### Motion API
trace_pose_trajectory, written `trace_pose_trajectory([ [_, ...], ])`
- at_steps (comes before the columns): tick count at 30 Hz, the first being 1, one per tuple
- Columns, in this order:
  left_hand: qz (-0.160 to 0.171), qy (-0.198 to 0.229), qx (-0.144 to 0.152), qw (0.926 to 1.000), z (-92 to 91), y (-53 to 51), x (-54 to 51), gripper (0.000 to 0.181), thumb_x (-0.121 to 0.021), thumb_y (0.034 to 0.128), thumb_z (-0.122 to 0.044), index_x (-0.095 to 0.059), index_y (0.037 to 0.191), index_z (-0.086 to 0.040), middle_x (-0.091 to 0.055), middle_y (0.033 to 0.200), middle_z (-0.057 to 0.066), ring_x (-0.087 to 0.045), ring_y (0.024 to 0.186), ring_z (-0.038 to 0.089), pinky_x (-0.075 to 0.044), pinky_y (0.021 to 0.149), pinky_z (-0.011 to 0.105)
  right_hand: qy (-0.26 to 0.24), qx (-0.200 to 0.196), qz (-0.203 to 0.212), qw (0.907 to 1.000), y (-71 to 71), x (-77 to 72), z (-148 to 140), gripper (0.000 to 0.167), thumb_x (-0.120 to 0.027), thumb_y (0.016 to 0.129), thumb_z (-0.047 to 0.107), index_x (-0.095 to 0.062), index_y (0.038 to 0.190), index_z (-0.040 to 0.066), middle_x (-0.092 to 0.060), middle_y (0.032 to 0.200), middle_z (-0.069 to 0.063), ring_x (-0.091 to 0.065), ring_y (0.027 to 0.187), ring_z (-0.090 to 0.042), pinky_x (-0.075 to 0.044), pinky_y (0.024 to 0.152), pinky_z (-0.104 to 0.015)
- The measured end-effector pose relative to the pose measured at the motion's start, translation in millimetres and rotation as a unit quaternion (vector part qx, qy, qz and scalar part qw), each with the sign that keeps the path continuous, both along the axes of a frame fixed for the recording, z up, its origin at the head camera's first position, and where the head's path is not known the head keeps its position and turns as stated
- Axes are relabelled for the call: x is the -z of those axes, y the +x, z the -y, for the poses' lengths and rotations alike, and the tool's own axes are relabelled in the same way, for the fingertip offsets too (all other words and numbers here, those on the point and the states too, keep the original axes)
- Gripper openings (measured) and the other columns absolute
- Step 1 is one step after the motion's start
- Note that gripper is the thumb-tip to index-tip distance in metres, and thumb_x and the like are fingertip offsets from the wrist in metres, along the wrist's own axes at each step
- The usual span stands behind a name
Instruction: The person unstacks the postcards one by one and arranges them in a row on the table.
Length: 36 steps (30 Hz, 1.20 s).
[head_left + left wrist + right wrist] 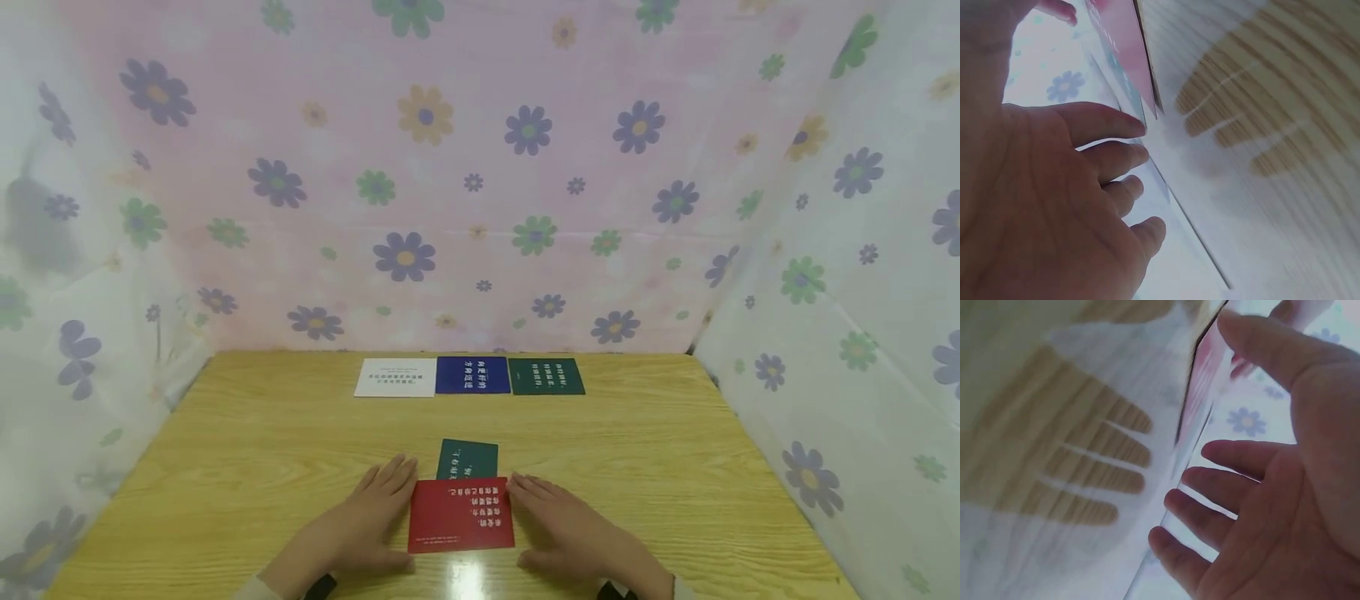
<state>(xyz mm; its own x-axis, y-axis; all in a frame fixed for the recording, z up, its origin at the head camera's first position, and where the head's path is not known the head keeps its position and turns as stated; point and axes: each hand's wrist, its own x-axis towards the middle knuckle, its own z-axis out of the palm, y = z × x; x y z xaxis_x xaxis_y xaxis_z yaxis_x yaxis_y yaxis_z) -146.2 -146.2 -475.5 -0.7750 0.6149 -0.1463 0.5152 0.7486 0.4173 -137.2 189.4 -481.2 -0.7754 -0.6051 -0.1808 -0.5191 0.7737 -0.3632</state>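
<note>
A red card (462, 533) printed with white characters lies near the front of the table. It covers the lower part of a dark green card (468, 458), whose upper part shows behind it. My left hand (363, 527) rests at the red card's left side, fingertips near its upper left corner, and my right hand (566, 529) mirrors it on the right. Fairly straight fingers show on the left hand (1054, 194) in the left wrist view and on the right hand (1279, 500) in the right wrist view. Neither hand grips a card.
Along the table's back, a white card (395, 387), a blue card (450, 375) and another dark green card (525, 383) sit side by side in a row. Flower-patterned curtains (480, 208) enclose the wooden table (262, 467) at the back and both sides.
</note>
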Motion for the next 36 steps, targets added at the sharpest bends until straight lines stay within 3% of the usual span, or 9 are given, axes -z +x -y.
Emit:
trace_pose_trajectory([
  [12,0.008,0.007,-0.009,0.9999,6.9,4.5,-0.3,0.098,-0.081,0.0780,-0.055,-0.046,0.149,0.003,-0.026,0.166,0.020,-0.015,0.155,0.041,-0.017,0.124,0.062,0.014,-0.004,-0.017,0.9998,-19.4,4.5,0.4,0.097,-0.071,0.086,0.061,-0.035,0.159,0.010,-0.032,0.166,-0.007,-0.027,0.153,-0.033,-0.030,0.123,-0.052],
  [20,0.010,0.008,-0.023,0.9996,4.8,6.6,3.2,0.094,-0.081,0.0796,-0.053,-0.048,0.149,0.002,-0.027,0.166,0.019,-0.016,0.155,0.040,-0.018,0.124,0.062,0.014,0.007,-0.003,0.9999,-20.4,7.5,7.5,0.099,-0.073,0.083,0.063,-0.037,0.158,0.011,-0.030,0.167,-0.005,-0.024,0.155,-0.034,-0.030,0.122,-0.053],
  [27,-0.002,0.005,-0.017,0.9998,3.1,5.9,4.7,0.093,-0.080,0.0815,-0.050,-0.046,0.149,0.004,-0.028,0.165,0.020,-0.017,0.155,0.041,-0.019,0.124,0.061,-0.019,0.014,0.000,0.9997,-19.5,4.4,8.2,0.098,-0.079,0.081,0.056,-0.041,0.156,0.007,-0.032,0.166,-0.010,-0.025,0.154,-0.038,-0.030,0.122,-0.055],
  [36,-0.010,0.006,-0.019,0.9998,6.1,7.1,4.2,0.098,-0.077,0.0825,-0.055,-0.042,0.151,0.005,-0.025,0.166,0.020,-0.015,0.156,0.040,-0.017,0.125,0.060,-0.032,0.014,-0.042,0.9985,-18.7,2.8,8.7,0.096,-0.086,0.073,0.055,-0.050,0.149,0.006,-0.038,0.162,-0.013,-0.031,0.151,-0.038,-0.033,0.120,-0.054],
])
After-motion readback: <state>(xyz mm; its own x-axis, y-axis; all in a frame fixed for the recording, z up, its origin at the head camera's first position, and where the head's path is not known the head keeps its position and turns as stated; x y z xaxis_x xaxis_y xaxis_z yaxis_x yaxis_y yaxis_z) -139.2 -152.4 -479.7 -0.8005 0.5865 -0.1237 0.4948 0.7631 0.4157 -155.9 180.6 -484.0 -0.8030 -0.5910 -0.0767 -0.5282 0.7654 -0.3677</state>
